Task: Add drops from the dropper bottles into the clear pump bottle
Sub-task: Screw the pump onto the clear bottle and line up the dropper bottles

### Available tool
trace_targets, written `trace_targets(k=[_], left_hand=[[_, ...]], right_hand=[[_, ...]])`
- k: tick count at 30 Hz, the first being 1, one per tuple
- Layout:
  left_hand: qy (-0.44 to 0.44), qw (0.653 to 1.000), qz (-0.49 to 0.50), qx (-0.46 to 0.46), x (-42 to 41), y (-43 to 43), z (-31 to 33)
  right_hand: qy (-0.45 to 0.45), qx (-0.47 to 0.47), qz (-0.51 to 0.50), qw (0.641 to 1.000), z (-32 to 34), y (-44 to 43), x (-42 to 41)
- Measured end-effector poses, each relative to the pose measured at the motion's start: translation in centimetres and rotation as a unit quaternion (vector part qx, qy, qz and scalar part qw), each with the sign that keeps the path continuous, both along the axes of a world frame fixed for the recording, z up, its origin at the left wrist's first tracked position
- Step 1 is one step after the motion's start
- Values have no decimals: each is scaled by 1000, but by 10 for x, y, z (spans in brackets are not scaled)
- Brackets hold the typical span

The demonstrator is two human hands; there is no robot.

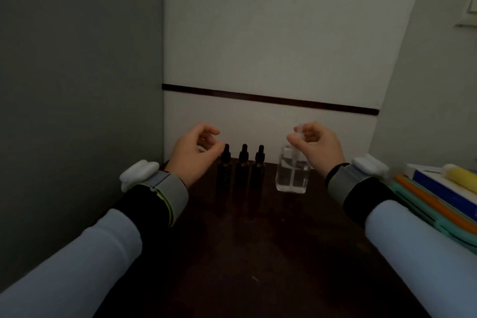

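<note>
Three dark dropper bottles [242, 171] with black bulb caps stand in a row at the back of the dark wooden table [258, 253]. To their right stands the clear square pump bottle [292, 177], part full of clear liquid. My left hand [193, 155] hovers beside the leftmost dropper bottle. Its fingers are loosely curled and hold nothing, and the thumb tip is close to that bottle's cap. My right hand [316, 146] is over the pump bottle, thumb and curled fingers pinching its blurred clear pump head.
A stack of coloured folders and a blue-and-white box [438, 196] with a yellow tube on top lies at the table's right edge. A white wall stands right behind the bottles, and a grey wall closes the left side.
</note>
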State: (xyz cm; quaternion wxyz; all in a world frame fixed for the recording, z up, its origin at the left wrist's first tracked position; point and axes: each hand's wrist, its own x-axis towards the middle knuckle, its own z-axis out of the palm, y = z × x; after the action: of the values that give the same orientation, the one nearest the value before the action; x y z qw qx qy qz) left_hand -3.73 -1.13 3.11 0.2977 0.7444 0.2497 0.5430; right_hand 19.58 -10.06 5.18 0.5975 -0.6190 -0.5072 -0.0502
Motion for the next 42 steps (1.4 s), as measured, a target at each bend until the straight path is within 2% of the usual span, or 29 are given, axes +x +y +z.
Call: trace_targets(k=[3, 5, 7, 9, 10, 12, 14, 16, 18, 22, 26, 36, 40, 42], left_hand=[[69, 996, -22, -47, -2, 17, -9], [140, 986, -37, -77, 0, 25, -13], [185, 977, -54, -91, 3, 29, -16], [195, 974, -65, -96, 7, 33, -16], [198, 974, -64, -93, 9, 35, -16], [203, 974, -58, -82, 11, 37, -18], [213, 974, -44, -60, 12, 38, -22], [237, 971, -20, -22, 12, 37, -25], [254, 967, -5, 4, 12, 35, -27], [261, 965, 5, 10, 12, 33, -28], [273, 962, 7, 1, 13, 34, -27], [295, 955, 3, -9, 13, 33, -27], [298, 955, 6, -13, 14, 33, -26], [299, 954, 12, -12, 14, 33, -27]], right_hand=[[6, -39, -3, 999, -8, 3, 1], [-10, -36, -58, 998, 2, -2, 0], [-41, 52, -104, 992, 19, -12, -11], [-142, 113, -83, 980, 30, -16, -29], [-204, 90, -50, 974, 33, -13, -38], [-320, -41, 0, 947, 31, 2, -54], [-416, -162, -21, 895, 23, 22, -62], [-481, -227, -74, 844, 17, 38, -67], [-477, -256, -93, 836, 15, 46, -69], [-419, -261, -67, 867, 22, 48, -69], [-395, -301, -43, 867, 27, 46, -67], [-351, -332, 29, 875, 30, 46, -64], [-389, -314, -12, 866, 30, 46, -65], [-395, -311, -1, 865, 30, 46, -64]])
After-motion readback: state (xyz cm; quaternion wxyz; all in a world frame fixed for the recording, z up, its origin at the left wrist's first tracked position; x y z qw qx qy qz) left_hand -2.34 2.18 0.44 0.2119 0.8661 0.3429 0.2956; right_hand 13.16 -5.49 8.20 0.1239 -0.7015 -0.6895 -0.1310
